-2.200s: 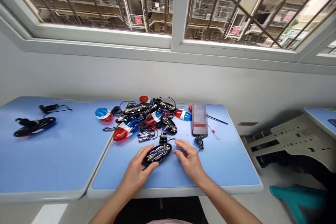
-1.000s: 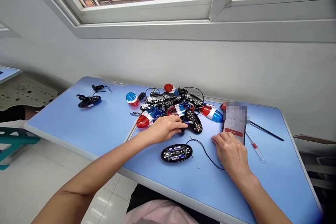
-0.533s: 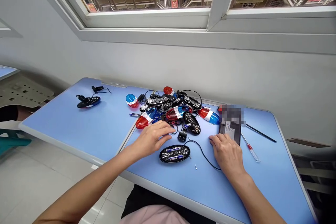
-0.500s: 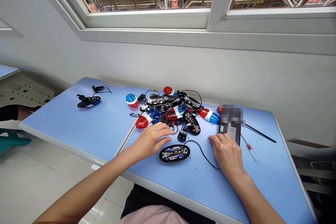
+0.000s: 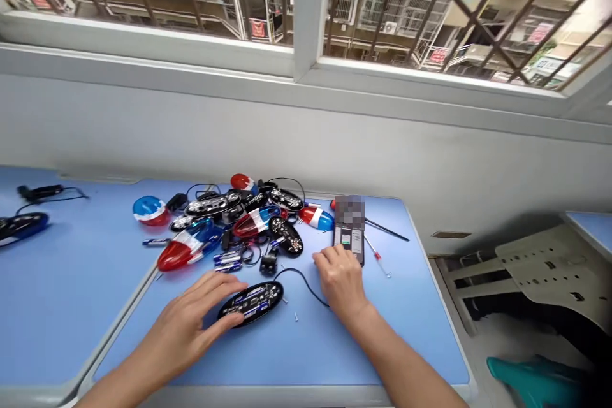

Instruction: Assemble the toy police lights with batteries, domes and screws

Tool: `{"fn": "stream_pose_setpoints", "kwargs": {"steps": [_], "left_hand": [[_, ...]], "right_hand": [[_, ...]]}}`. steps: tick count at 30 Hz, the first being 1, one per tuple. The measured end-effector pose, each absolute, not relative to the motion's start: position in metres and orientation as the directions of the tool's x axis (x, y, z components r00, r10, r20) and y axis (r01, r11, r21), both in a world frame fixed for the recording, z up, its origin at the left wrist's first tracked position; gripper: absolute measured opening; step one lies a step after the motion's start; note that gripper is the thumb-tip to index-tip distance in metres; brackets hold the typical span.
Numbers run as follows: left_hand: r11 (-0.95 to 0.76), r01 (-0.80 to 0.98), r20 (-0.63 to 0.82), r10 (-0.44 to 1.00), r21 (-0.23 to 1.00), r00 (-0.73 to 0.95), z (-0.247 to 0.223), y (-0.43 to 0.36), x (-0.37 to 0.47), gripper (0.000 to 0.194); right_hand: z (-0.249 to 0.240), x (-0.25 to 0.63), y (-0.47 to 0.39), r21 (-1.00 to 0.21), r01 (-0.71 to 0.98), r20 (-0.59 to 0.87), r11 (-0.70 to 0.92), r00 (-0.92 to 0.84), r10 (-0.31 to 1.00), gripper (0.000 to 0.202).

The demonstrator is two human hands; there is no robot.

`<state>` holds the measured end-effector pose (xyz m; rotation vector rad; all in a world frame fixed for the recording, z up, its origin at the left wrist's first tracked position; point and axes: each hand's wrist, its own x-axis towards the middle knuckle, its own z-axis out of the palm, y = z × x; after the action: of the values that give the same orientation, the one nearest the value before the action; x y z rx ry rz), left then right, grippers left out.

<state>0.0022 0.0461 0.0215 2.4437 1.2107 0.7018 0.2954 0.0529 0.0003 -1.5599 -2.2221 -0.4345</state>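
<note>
My left hand (image 5: 203, 312) has its thumb and fingers spread around the left end of a black oval circuit base (image 5: 258, 301), with blue batteries set in it. The base lies flat on the table, and I cannot tell how firmly the hand touches it. A thin black cable (image 5: 306, 280) curves from the base to my right hand (image 5: 342, 284), where its far end is hidden. That hand is palm down with curled fingers beside the lower edge of a phone (image 5: 357, 245); what is under them is out of sight.
Behind lies a pile of red and blue light covers (image 5: 184, 248), black circuit bases (image 5: 285, 236) and loose batteries (image 5: 228, 260). A black clamp (image 5: 268, 262) and a small screw (image 5: 296, 317) are near the base. A screwdriver (image 5: 378, 256) lies right of the phone.
The view has swung to the right. My left hand has come down from beside the pile to the left end of the oval base. My right hand remains by the phone.
</note>
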Motion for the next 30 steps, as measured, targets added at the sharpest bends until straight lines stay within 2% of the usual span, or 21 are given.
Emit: {"fn": "stream_pose_setpoints", "kwargs": {"steps": [6, 11, 17, 22, 26, 28, 30], "left_hand": [[-0.587, 0.659, 0.357, 0.810, 0.471, 0.466, 0.020, 0.048, 0.002, 0.033], [-0.680, 0.625, 0.424, 0.731, 0.383, 0.535, 0.033, 0.060, 0.004, 0.032], [-0.711, 0.558, 0.465, 0.703, 0.429, 0.538, 0.054, 0.079, 0.023, 0.024], [-0.750, 0.502, 0.470, 0.661, 0.429, 0.585, 0.052, 0.091, 0.031, 0.026], [-0.815, 0.484, 0.422, 0.579, 0.318, 0.698, 0.049, 0.098, 0.045, 0.027], [-0.859, 0.466, 0.327, 0.512, 0.212, 0.795, 0.053, 0.101, 0.063, 0.040], [-0.893, 0.437, 0.131, 0.448, 0.107, 0.884, 0.062, 0.105, 0.088, 0.058]], "right_hand": [[0.003, 0.284, 0.042, 0.004, 0.921, 0.552, 0.389, -0.326, 0.767, 0.021], [0.009, 0.272, 0.029, -0.035, 0.882, 0.534, 0.469, -0.381, 0.755, 0.023], [0.014, 0.261, 0.016, -0.178, 0.813, 0.525, 0.554, -0.398, 0.752, 0.025], [0.038, 0.298, 0.002, -0.357, 0.798, 0.507, 0.486, -0.271, 0.818, 0.024], [0.048, 0.350, -0.011, -0.586, 0.714, 0.473, 0.384, -0.083, 0.877, 0.022], [0.041, 0.370, -0.016, -0.685, 0.673, 0.454, 0.281, 0.092, 0.886, 0.020], [0.027, 0.381, -0.018, -0.740, 0.645, 0.434, 0.189, 0.243, 0.868, 0.016]]}}
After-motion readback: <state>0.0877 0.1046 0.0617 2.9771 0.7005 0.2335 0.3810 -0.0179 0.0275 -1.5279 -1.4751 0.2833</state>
